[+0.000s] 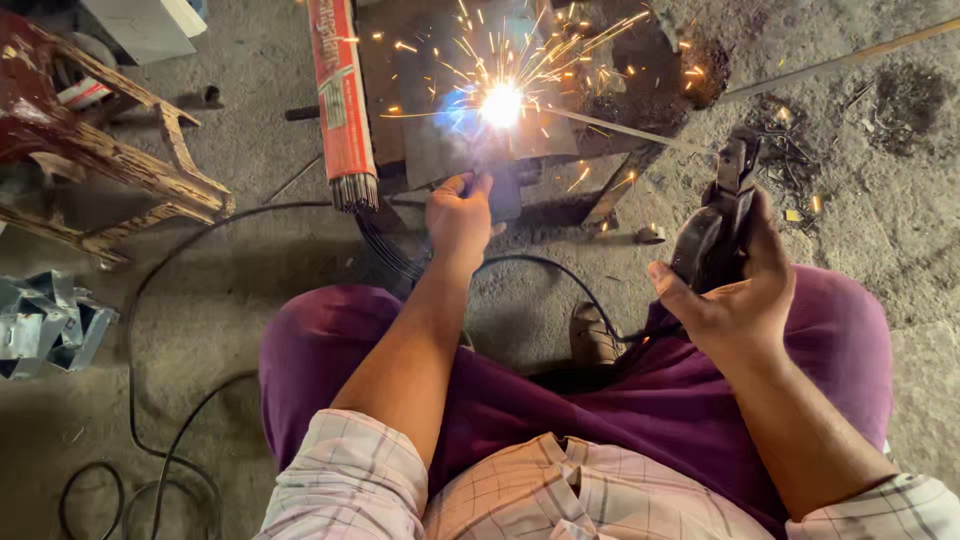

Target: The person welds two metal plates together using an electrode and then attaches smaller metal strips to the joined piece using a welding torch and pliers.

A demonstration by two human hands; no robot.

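While sparks fly, left hand (458,215) gripping dark plate (503,185), right hand (735,290) clutching electrode holder (715,225), rod packet (340,95) alongside.

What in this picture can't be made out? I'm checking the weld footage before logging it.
- Head view: the weld joint under the arc glare is washed out.
- The piece gripped by the left hand is mostly hidden by the fingers.
- The electrode holder in the right hand: its grip is covered by the palm.
- The wooden stool is cut off by the left edge.
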